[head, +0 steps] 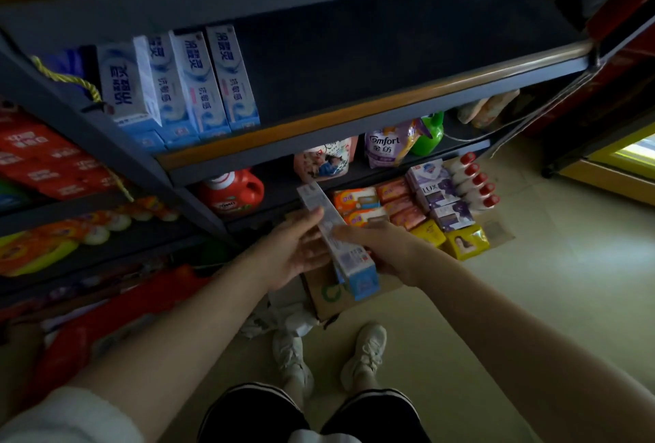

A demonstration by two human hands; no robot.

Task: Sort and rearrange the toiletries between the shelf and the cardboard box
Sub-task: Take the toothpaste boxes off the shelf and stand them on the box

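Note:
A long white-and-blue toothpaste box point(349, 254) is held between both hands above the cardboard box point(329, 292) on the floor. My left hand point(296, 247) cups its upper part with the thumb over the top. My right hand point(381, 247) grips its lower part from the right. Several matching toothpaste boxes point(198, 84) stand upright at the left of the grey shelf point(354, 112). The cardboard box holds soap packs point(407, 206) and white bottles with red caps point(473, 182).
Below the shelf sit a red detergent jug point(232, 190), a Comfort refill pouch point(388, 148) and a green bottle point(430, 136). Red packets point(46, 162) fill the left rack. My feet in white shoes point(329, 354) stand on the pale floor beside crumpled plastic point(280, 315).

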